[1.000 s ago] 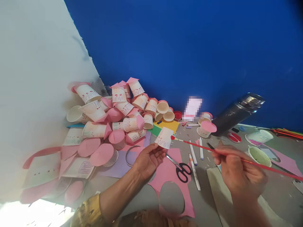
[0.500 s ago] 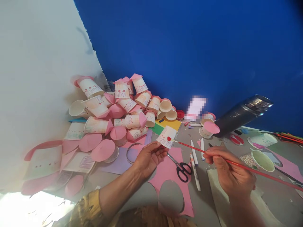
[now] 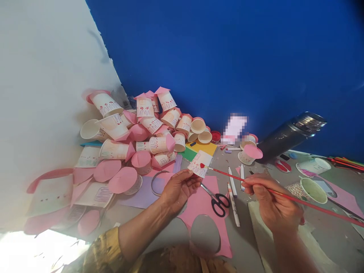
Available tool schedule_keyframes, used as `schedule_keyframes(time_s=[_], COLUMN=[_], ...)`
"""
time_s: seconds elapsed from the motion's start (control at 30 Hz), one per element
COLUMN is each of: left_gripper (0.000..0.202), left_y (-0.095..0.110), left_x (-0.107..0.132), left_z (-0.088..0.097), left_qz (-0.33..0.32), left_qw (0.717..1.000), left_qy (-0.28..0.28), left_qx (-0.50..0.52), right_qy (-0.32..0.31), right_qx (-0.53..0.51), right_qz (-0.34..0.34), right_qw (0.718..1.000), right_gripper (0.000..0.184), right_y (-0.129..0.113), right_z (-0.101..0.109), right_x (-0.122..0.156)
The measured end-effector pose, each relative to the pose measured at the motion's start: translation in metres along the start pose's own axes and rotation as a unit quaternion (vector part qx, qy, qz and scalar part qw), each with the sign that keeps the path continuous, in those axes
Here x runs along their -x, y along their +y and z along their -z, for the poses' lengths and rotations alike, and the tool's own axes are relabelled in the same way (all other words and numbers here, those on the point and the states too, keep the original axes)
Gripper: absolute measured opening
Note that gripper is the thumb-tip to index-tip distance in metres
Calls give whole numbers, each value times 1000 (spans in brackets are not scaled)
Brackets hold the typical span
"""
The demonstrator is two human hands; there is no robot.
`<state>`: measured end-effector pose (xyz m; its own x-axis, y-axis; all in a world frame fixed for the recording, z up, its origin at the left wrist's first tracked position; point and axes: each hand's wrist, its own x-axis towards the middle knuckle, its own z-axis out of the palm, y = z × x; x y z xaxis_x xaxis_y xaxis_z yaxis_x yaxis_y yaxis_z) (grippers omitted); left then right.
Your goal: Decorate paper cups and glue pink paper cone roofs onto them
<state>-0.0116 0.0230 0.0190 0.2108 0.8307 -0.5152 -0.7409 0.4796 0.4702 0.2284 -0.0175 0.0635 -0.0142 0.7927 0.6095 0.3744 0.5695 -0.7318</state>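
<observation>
My left hand [image 3: 180, 189] holds a white paper cup [image 3: 196, 163] by its lower edge, tilted, with purple grass-like lines and small red marks on its side. Between the fingers and thumb of my right hand [image 3: 274, 204] is a long red paintbrush [image 3: 236, 176]. Its red-loaded tip is at the cup's side, touching or very close. Below the cup, black-handled scissors [image 3: 218, 203] lie on a pink paper sheet [image 3: 204, 189] that has a round hole cut out. White markers [image 3: 233, 206] rest between the scissors and my right hand.
A heap of decorated paper cups with pink paper roofs [image 3: 142, 132] fills the left side against the wall. A dark thermos [image 3: 292, 134] leans at the back right. Near my right forearm are a patterned cup [image 3: 314, 189] and a pale cloth [image 3: 258, 216]. Red paint [image 3: 216, 135] sits at the back.
The brush tip has shifted very slightly on the cup's side, and my right hand has moved a little left. My left hand keeps its hold on the cup. The whole view has shifted slightly.
</observation>
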Motion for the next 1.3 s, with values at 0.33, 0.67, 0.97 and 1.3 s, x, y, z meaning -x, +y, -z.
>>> schedule_keyframes(time_s=[0.33,0.67,0.97,1.3], left_gripper=[19,15,16,23], left_y=[4,3,1,5], left_x=[2,2,3,3], left_z=[-5,-6,-5,-8], left_qz=[28,38,23,36], left_qw=[999,998,999,998], left_qy=[23,32,26,36], left_qx=[23,26,5,23], right_qy=[0,1,-7,29], right_qx=[1,-7,0,9], right_qz=[7,1,19,7], right_qw=[1000,1000,1000,1000], right_gripper=[21,21,22,21], right_y=[2,5,3,3], right_z=[4,2,1,7], right_x=[1,3,1,4])
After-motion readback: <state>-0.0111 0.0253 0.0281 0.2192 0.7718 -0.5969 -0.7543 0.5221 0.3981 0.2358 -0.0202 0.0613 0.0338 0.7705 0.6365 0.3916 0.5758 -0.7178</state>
